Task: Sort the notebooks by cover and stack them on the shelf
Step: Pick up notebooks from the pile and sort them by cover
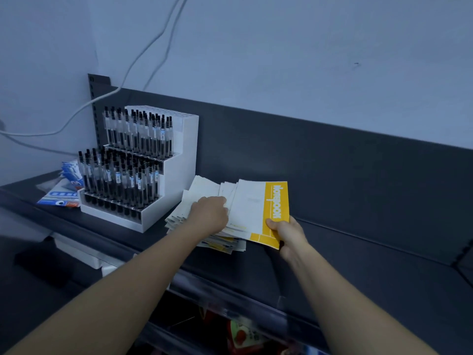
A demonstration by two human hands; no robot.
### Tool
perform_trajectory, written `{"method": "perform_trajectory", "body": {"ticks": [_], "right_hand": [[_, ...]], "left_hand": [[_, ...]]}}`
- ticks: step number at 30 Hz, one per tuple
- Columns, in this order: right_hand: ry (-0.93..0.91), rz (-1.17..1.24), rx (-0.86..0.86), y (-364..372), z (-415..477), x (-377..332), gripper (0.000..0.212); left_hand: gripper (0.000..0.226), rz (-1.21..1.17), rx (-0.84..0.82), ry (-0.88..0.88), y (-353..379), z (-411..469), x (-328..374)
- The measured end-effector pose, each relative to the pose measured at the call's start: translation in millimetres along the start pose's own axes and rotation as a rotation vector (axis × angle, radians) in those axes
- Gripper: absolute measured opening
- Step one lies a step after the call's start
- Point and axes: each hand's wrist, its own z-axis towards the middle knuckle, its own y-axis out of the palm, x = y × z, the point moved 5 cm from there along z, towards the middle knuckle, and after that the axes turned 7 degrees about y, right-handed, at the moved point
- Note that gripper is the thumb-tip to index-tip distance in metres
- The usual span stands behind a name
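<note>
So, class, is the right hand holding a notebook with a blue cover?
No, the right hand grips the corner of a notebook whose cover is white with a yellow band.

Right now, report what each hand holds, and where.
Right hand pinches the white, yellow-banded notebook by its near yellow edge. Left hand rests on the pale notebook pile; grip unclear.
</note>
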Motion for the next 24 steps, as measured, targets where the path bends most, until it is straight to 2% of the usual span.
{"method": "perform_trajectory", "body": {"ticks": [3,6,8,10,13,15,24], "right_hand": [[-0.058,0.089,-0.047,-8.2,-4.1,-7.1,0.034],[-0.118,0.138,-0.108,-18.1,-11.1,-19.9,0.031],[-0.123,0.15,-0.125,-17.6,-12.5,-24.8,0.028],[-0.131,0.153,-0.114,-19.9,-14.1,-28.3,0.024],[-0.154,0.137,-0.063,-26.5,-15.5,-34.4,0.015],[-0.183,0.109,-0.018,-31.6,-16.0,-38.6,0.011],[-0.246,0.045,0.098,-60.4,-28.3,-43.5,0.01]], "left_hand": [[0.028,-0.392,0.057,-0.094,-6.5,0.5,6.0],[0.024,-0.811,0.014,-0.187,-3.5,4.5,10.2],[0.011,-0.966,0.021,-0.239,-3.0,6.3,5.3],[0.007,-1.04,0.059,-0.258,-4.3,6.1,4.3],[0.028,-1.133,0.093,-0.238,-5.5,4.5,10.8],[0.034,-1.147,0.093,-0.219,-6.3,4.6,15.8],[0.023,-1.104,0.035,-0.177,3.7,3.5,48.0]]}}
